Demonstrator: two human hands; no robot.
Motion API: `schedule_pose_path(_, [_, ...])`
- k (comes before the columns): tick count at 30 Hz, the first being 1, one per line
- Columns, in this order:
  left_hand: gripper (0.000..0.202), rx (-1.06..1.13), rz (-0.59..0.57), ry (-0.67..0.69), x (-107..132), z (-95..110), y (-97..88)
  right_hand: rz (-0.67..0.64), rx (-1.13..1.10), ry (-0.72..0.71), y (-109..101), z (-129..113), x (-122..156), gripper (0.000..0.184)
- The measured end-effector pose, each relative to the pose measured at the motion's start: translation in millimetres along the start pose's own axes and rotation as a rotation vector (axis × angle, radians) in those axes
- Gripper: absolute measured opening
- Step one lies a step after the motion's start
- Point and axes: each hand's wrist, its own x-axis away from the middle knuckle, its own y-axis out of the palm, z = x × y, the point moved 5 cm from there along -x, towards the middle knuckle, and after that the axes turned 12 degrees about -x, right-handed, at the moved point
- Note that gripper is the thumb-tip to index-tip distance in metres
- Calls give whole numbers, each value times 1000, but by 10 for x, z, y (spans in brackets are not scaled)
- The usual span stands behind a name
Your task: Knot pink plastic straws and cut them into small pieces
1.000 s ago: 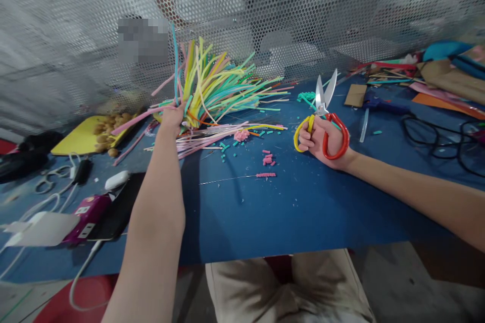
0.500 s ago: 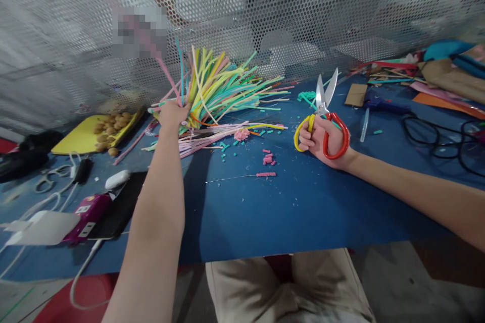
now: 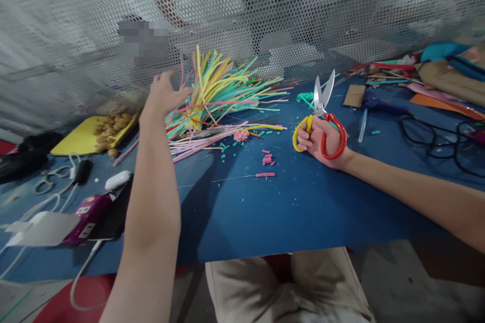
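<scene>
My left hand hangs raised over the left end of a heap of coloured plastic strips, fingers stretched out and holding nothing. The heap lies fanned out on the blue table top against the perforated metal screen. My right hand rests on the table, closed round the yellow and red handles of a pair of scissors, whose blades point up and stand apart. Small pink and teal cut pieces lie scattered between my hands.
A yellow tray with nuts sits at the left, with a phone, chargers and cables nearer me. Black cables, a blue glue gun and paper scraps crowd the right. The perforated screen closes the back.
My left hand gripped the bundle of strips and lifted it upright, then let go and opened above it; the strips fell back flatter. My right hand with the scissors stayed put.
</scene>
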Motion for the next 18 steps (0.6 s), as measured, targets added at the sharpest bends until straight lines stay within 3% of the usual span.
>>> schedule_pose_path(3, [81,-174,146,256,111,576,62,-9,3,5,8,3,-7,29])
schedule_pose_path(5, [97,-222,28,390,112,858,300,-18,-1,8,13,5,-9,29])
schedule_pose_path(6, [102,-238,-47,385,72,920,435,-21,-6,6,14,5,-10,29])
schedule_pose_path(8, [111,-281,-231,325,-47,932,714,-22,-16,0,15,4,-10,28])
schedule_pose_path(10, [115,-315,-294,261,-179,875,899,-22,-19,-4,20,5,-9,28])
schedule_pose_path(14, [114,-311,-236,188,-294,797,1049,-34,-14,-12,49,-2,-8,27])
schedule_pose_path(18, [97,-307,-106,195,-242,848,1047,-20,-20,-9,44,-2,-16,27])
